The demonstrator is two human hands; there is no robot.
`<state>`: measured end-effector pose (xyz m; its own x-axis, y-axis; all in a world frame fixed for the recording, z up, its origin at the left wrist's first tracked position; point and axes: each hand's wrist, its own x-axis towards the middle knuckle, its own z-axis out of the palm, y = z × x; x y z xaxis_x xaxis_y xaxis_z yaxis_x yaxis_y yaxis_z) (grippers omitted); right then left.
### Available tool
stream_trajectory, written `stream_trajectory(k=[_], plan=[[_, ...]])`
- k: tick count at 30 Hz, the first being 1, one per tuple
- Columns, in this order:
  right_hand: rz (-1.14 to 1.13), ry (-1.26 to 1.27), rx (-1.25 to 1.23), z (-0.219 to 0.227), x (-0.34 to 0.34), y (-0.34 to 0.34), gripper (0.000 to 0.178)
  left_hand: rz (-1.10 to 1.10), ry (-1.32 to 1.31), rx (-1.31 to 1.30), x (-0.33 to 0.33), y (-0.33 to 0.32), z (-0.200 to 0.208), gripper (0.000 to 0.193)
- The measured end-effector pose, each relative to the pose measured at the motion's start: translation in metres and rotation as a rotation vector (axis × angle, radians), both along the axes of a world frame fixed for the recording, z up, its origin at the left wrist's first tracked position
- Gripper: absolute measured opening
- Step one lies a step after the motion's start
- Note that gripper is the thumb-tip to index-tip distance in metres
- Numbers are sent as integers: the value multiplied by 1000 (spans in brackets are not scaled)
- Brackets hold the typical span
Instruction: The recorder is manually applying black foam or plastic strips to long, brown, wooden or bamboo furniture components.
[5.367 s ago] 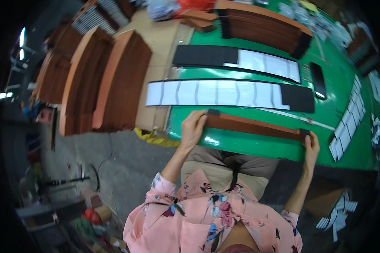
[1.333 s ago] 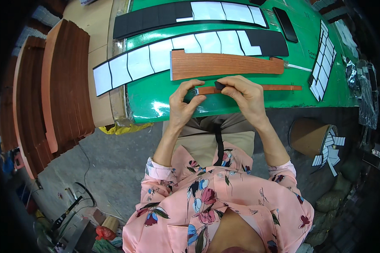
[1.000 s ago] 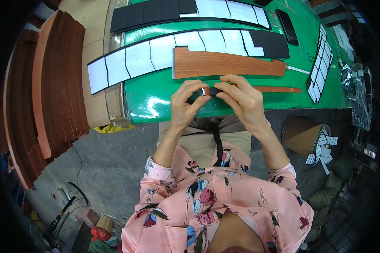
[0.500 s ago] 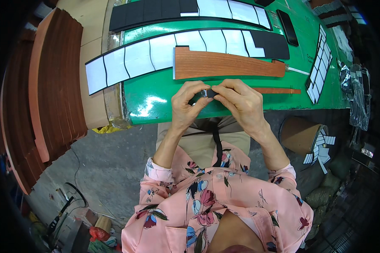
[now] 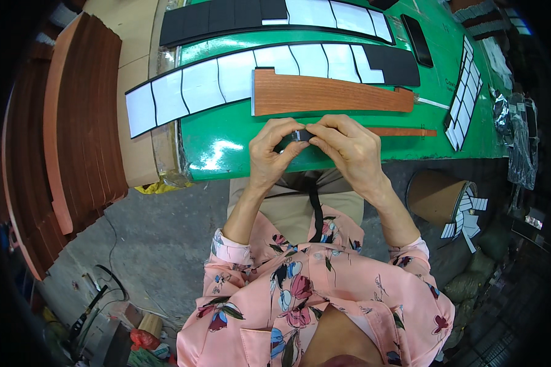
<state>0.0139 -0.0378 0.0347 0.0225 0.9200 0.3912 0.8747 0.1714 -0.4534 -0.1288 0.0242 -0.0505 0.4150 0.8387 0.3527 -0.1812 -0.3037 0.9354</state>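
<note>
Both hands together at the near edge of the green table point(image 5: 217, 164). Left hand point(image 5: 268, 153): thumb and forefinger curled round, closed on the small black piece point(image 5: 305, 136) from its left side; a pale patch shows between their tips. Right hand point(image 5: 352, 147): thumb and forefinger pinch the same piece from the right, tips almost meeting the left ones. Narrow brown strip point(image 5: 404, 131) emerges to the right of the right fingers; its join with the black piece, if any, is hidden behind that hand.

Just beyond the fingers, a broad brown board point(image 5: 330, 95), overlapping the edge of a white-faced black strip point(image 5: 232, 79). Well left of the fingers, upright stacked brown boards point(image 5: 82, 134).

Risks, my reading: the piece is small and the fingertips crowded, so uneven pressure could twist it or make it slip out. A sideways tug might swing the strip's far end, knocking the board beyond. Being so near the edge, anything dropped could reach the floor.
</note>
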Motion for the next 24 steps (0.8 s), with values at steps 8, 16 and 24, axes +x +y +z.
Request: stream_trajectory(k=[8,16,24], plan=[[0,6,17,-2,0,0,22,-5,19,4,-1,-1,0,27],[-51,452,-77,0,12,-6,23,21,57,38,0,0,4,28],[8,-89,128,-12,12,-17,26,18,82,30,4,-4,11,28]])
